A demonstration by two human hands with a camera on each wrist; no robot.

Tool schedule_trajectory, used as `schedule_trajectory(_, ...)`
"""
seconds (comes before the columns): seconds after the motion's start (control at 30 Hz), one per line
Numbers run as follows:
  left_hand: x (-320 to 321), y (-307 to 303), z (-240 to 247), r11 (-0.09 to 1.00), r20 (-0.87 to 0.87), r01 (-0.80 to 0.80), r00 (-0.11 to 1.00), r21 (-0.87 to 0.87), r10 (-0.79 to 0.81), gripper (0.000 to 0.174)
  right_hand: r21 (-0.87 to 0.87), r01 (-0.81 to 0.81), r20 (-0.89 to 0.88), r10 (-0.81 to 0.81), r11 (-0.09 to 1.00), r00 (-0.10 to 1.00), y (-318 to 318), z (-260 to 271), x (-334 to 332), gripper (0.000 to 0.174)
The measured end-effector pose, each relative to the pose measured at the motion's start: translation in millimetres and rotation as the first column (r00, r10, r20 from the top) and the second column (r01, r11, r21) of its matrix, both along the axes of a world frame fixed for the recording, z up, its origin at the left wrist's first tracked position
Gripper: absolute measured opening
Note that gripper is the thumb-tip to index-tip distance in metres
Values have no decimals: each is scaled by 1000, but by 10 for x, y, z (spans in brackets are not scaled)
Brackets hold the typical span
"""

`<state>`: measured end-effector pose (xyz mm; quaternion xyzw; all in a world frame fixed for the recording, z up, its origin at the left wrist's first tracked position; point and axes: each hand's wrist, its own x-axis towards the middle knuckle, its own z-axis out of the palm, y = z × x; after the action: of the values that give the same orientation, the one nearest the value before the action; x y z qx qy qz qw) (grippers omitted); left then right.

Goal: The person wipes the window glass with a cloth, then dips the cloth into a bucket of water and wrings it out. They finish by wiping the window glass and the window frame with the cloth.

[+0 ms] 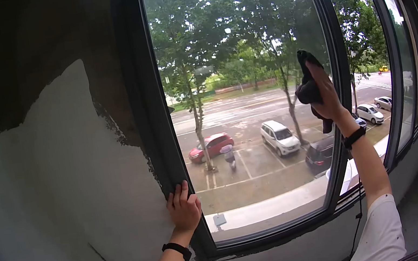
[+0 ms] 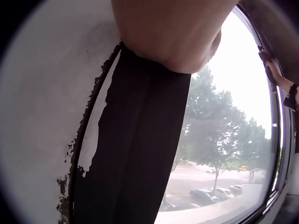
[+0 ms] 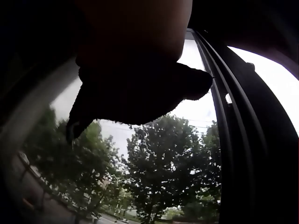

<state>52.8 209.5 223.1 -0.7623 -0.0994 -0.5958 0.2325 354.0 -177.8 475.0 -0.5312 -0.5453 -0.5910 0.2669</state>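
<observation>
My left hand [image 1: 184, 210] rests on the dark window frame [image 1: 149, 112] at its lower left, fingers pointing up along it. In the left wrist view the heel of that hand [image 2: 173, 42] lies over the same frame, its fingers hidden. High on the right side of the pane, my right hand [image 1: 326, 91] holds a bunched dark cloth [image 1: 310, 93] up at the window glass [image 1: 251, 118]. Part of the cloth hangs below the palm. From the right wrist the cloth [image 3: 135, 98] shows as a black shape beside the frame edge, hiding the fingers.
A grey-white wall [image 1: 59, 149] with ragged paint edges borders the frame on the left. The bottom frame rail [image 1: 275, 235] runs below the pane, and further window panels [image 1: 398, 62] continue right. A thin black cable [image 1: 358, 216] hangs by the right arm. Outside are trees and parked cars.
</observation>
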Motion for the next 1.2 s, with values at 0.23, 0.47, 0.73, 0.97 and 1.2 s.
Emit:
schedule_trajectory(0.23,-23,6,41,997,11,39,999,59,-39,23,278,-16,16,12,960,1000,942,1456,-65,90)
schedule_trajectory(0.47,-27,10,44,998,36,34,999,45,-35,24,-433,-30,309,179,901,934,1894,473,-1479,87)
schedule_trajectory(0.73,-25,-1,45,998,15,42,999,51,-43,30,-746,229,279,-18,625,960,589,-973,-691,89)
schedule_trajectory(0.97,-29,2,44,997,18,47,999,66,-48,29,132,-54,-96,67,990,993,60,446,137,89)
schedule_trajectory(1.2,-4,12,33,999,25,-15,1000,48,13,28,68,-44,112,37,997,993,1240,1012,-793,87)
